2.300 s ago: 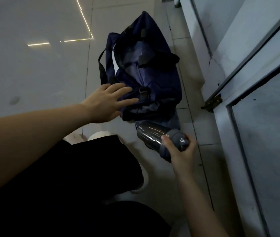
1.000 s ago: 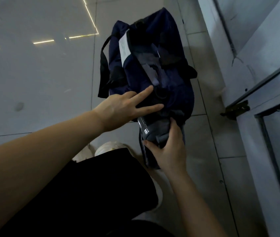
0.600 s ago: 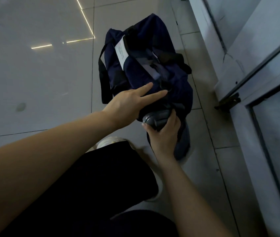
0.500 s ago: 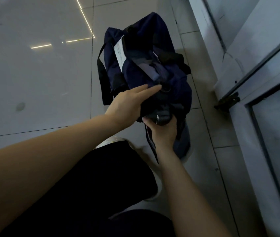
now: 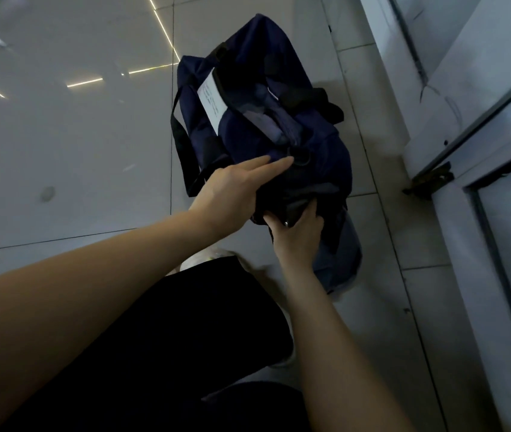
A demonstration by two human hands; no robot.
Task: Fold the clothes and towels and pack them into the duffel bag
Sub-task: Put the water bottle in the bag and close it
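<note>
Navy bag [image 5: 319,151] lies on the tiled floor [image 5: 61,145], near the door frame at right. Left hand [image 5: 232,194] rests on its near end, fingers straight. Right hand [image 5: 298,235] grips a dark item at the bag's near opening; item not identifiable.

Lines of small print are seen on a white label [image 5: 212,102] on the duffel bag [image 5: 319,151], but no words can be read.
</note>
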